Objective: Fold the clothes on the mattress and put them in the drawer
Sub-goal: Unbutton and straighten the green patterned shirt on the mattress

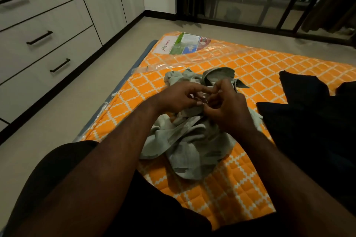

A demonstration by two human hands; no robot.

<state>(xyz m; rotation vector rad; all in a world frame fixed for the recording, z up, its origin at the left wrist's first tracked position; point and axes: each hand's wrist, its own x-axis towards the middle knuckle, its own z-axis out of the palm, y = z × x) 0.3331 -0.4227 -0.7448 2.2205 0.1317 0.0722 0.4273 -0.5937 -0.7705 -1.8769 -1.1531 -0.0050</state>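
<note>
Head view | left hand (173,100) and right hand (227,109) both pinch the crumpled grey shirt (185,140) just below its collar (219,75) | shirt lies near mattress (250,59) left edge, collar toward far edge, long axis near-to-far | risk: folded while bunched, creases set crooked; plastic wrap (173,61) may let it slide

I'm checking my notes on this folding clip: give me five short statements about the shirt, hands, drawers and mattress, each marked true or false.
1. The grey shirt lies crumpled on the orange mattress. True.
2. The left hand and right hand both pinch the shirt. True.
3. A drawer stands open. False: every drawer in view is closed.
4. The dark clothes lie left of the shirt. False: they lie to its right.
5. The mattress has no wrapping. False: clear plastic covers its far end.
</note>
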